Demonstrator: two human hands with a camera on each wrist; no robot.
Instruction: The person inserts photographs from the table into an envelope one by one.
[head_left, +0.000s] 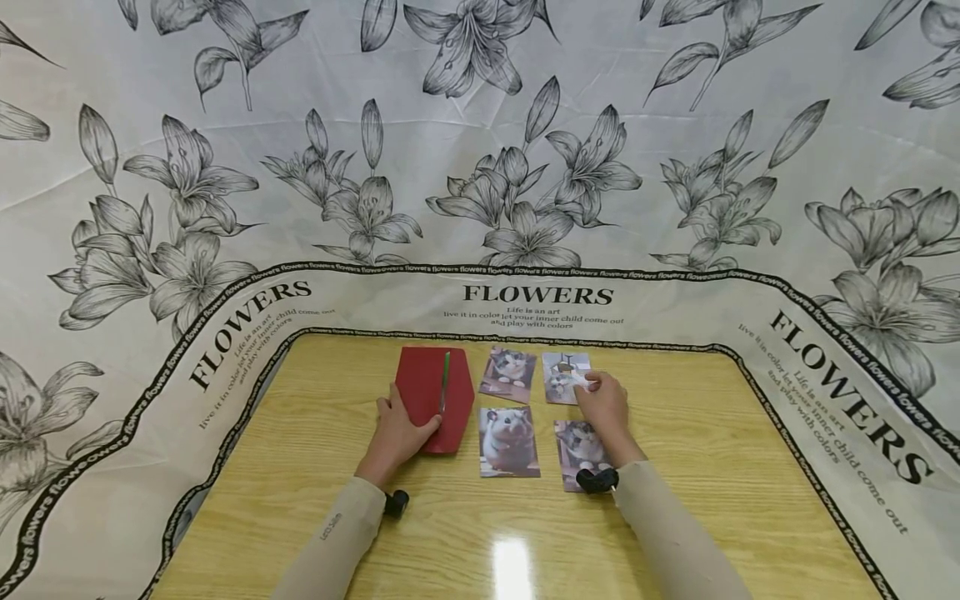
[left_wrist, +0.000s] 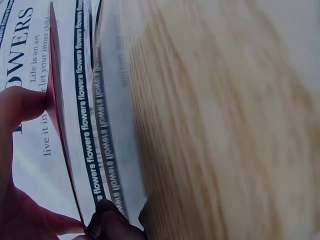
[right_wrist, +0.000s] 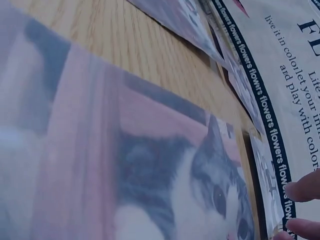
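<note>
My left hand (head_left: 401,435) grips the lower part of a red paper envelope (head_left: 420,375), fingers at its left edge and thumb low on its face. A thin green strip (head_left: 446,371) runs down the envelope. In the left wrist view the envelope (left_wrist: 59,110) appears nearly edge-on between thumb and fingers. My right hand (head_left: 606,408) pinches the right side of a cat photo card (head_left: 558,387) at the back right. Below it, the forearm partly covers another cat card (head_left: 573,446), which looms large in the right wrist view.
Two more animal photo cards, an upper one (head_left: 507,373) and a lower one (head_left: 510,442), lie between the envelope and the right-hand cards. A flower-printed cloth (head_left: 525,300) borders the wooden table (head_left: 420,533) at the back and sides.
</note>
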